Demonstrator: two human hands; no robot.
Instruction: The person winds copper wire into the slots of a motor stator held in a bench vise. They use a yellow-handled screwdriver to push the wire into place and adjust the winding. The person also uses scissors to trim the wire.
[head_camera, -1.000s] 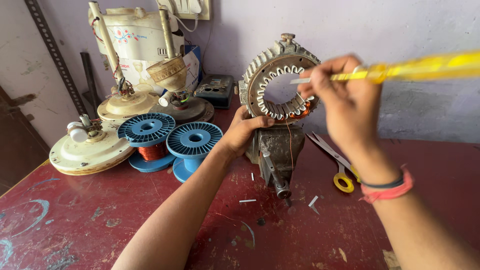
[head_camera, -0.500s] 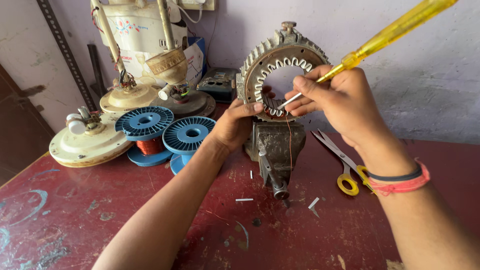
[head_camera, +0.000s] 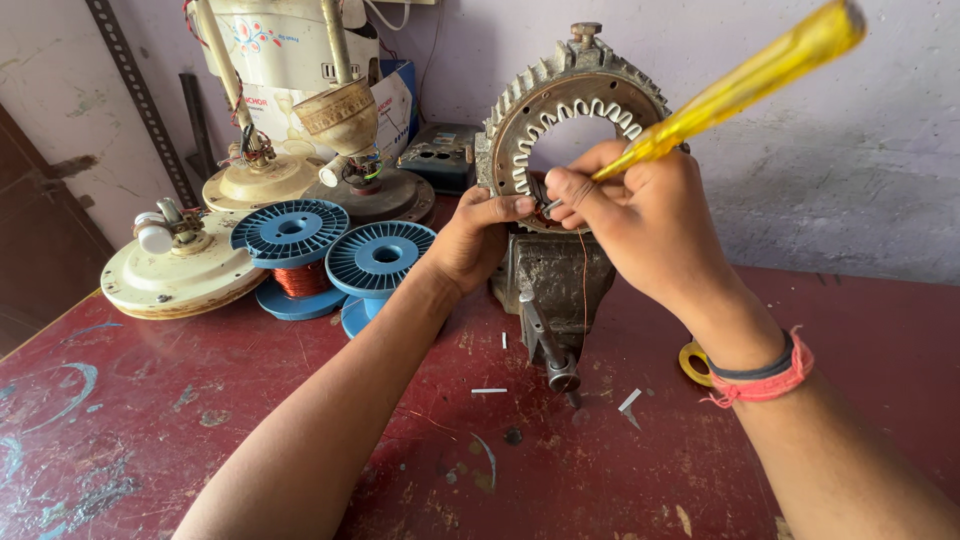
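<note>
A round grey motor stator (head_camera: 570, 95) with white slot liners stands upright, clamped in a small bench vise (head_camera: 550, 280) on the red table (head_camera: 200, 420). My left hand (head_camera: 478, 240) grips the stator's lower left rim. My right hand (head_camera: 640, 220) holds a screwdriver with a yellow see-through handle (head_camera: 740, 85), its metal tip pushed into a slot at the ring's lower inner edge. A thin copper wire hangs down in front of the vise.
Two blue spools of copper wire (head_camera: 330, 255) stand left of the vise. Cream fan motor housings (head_camera: 180, 270) and a fan body (head_camera: 290, 70) sit behind them. Yellow-handled scissors (head_camera: 692, 362) lie partly hidden under my right wrist. Small paper scraps (head_camera: 629, 403) lie near the vise.
My right hand has tilted the screwdriver up and brought its tip down into the lower slots of the stator. My left hand stays on the ring. The view has come closer.
</note>
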